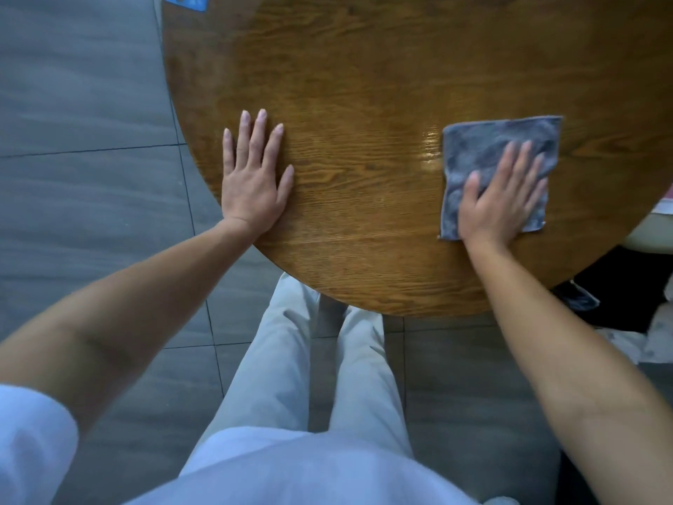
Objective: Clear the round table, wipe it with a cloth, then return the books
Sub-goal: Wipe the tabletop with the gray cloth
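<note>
The round wooden table (364, 85) fills the upper middle and right of the head view. A grey square cloth (473, 147) lies flat on its right part. My right hand (502, 195) presses flat on the cloth's lower half, fingers spread and slightly blurred. A wet shine shows on the wood just left of the cloth. My left hand (255, 176) rests flat on the bare wood near the table's left edge, fingers apart and holding nothing. No books are in view.
A blue object (185, 0) lies partly cut off at the table's top left edge. Grey floor tiles (80, 140) lie to the left and below. A dark object (619, 286) and a pale seat edge (652, 235) sit beside the table's right rim.
</note>
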